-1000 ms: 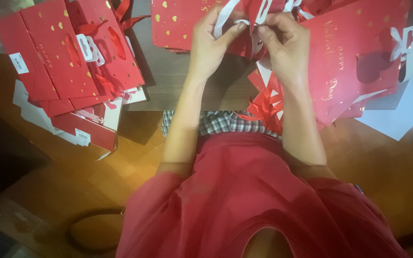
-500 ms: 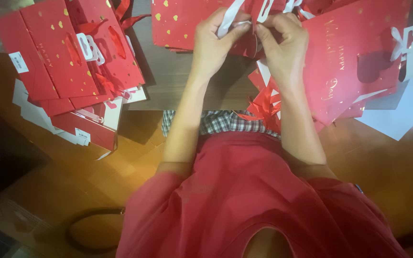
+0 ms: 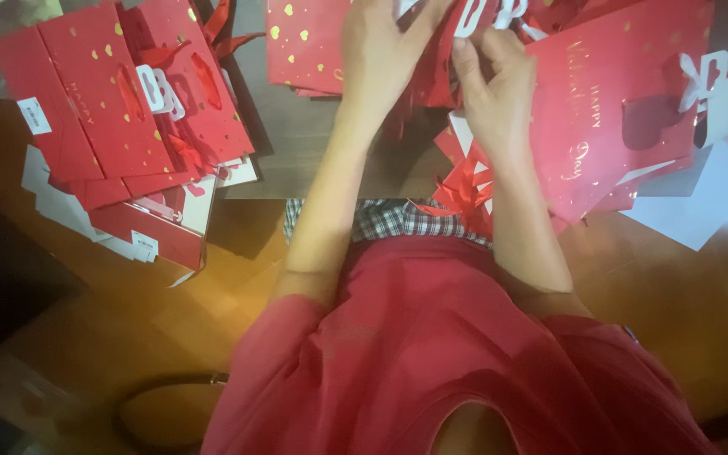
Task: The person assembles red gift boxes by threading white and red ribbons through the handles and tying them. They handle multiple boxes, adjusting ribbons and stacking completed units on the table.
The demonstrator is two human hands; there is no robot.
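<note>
Both my hands are up at the top edge of the head view, working on a red paper gift bag [image 3: 444, 59] with a white cut-out handle [image 3: 478, 17]. My left hand [image 3: 381, 50] lies over the bag's left part, fingers spread and partly cut off by the frame. My right hand [image 3: 490, 88] pinches the bag just below the white handle. Red ribbon [image 3: 465, 190] hangs beneath my right wrist. A red flat bag with gold hearts [image 3: 305, 42] lies just left of my left hand.
A pile of flat red gift bags with gold dots [image 3: 120, 109] sits at the left on white sheets. A large red bag with gold script and a white bow [image 3: 625, 109] lies at the right over white paper [image 3: 701, 202]. The wooden floor [image 3: 86, 337] shows below.
My left hand has slid up and flattened over the bag, and my right hand has dropped slightly. The hands now sit a little apart.
</note>
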